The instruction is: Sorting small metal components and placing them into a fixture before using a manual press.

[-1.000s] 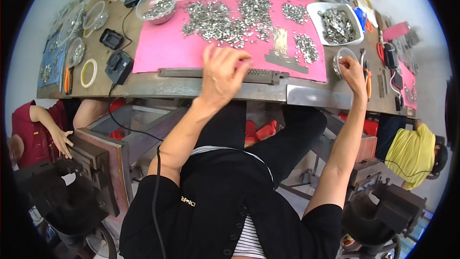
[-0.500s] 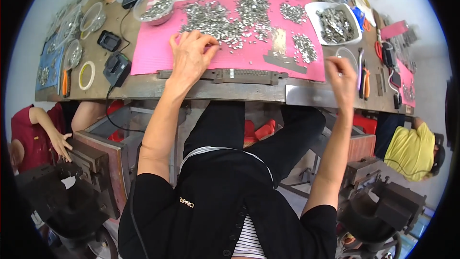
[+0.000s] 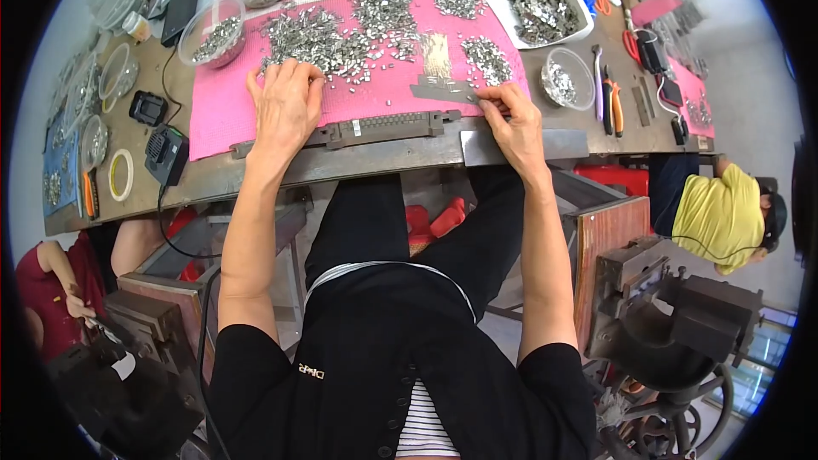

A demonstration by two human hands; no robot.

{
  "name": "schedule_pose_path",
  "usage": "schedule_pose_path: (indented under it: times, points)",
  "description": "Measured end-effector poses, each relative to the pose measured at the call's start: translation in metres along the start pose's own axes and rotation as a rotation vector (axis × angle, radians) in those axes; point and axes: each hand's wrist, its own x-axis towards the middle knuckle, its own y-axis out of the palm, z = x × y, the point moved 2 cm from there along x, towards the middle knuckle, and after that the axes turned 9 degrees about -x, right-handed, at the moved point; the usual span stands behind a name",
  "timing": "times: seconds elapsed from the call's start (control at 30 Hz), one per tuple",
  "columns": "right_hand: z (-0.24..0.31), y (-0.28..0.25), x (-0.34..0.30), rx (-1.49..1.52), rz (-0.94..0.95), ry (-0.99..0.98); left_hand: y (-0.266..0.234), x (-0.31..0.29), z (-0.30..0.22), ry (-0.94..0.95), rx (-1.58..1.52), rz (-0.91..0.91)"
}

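My left hand [image 3: 288,106] is at the near left edge of a wide heap of small silvery metal pieces [image 3: 319,38], fingers curled down and thumb drawn in. Its fingertips are partly hidden, so anything between them does not show. My right hand [image 3: 515,123] has thumb and index finger pinched together at the right end of a flat grey metal strip [image 3: 439,92]; whether they grip it or a small piece is unclear. Beyond the strip lies a pale rectangular patch of fine slivers [image 3: 436,55]. A long dark slotted metal bar [image 3: 388,126] lies along the bench edge between both hands.
A pink mat [image 3: 226,111] covers the bench middle. Around it stand a white tray [image 3: 586,27] and clear tubs [image 3: 567,100] of metal pieces. Pliers [image 3: 613,106] lie at right, a black charger [image 3: 166,153] at left. Two other people sit at either side.
My right hand has come left from beside the mat to the strip's end. My left hand stays by the heap, shifted slightly left along it. The whole view has turned a little.
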Motion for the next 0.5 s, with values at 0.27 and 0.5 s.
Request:
schedule_pose_path:
  times: [0.27, 0.5]
  points:
    - [0.008, 0.0, 0.004, -0.143, 0.037, -0.107, -0.007, -0.021, -0.043, 0.107, -0.304, 0.072]
    - [0.006, 0.002, 0.009, -0.16, 0.084, -0.123, 0.002, -0.029, -0.049, 0.21, -0.347, 0.027]
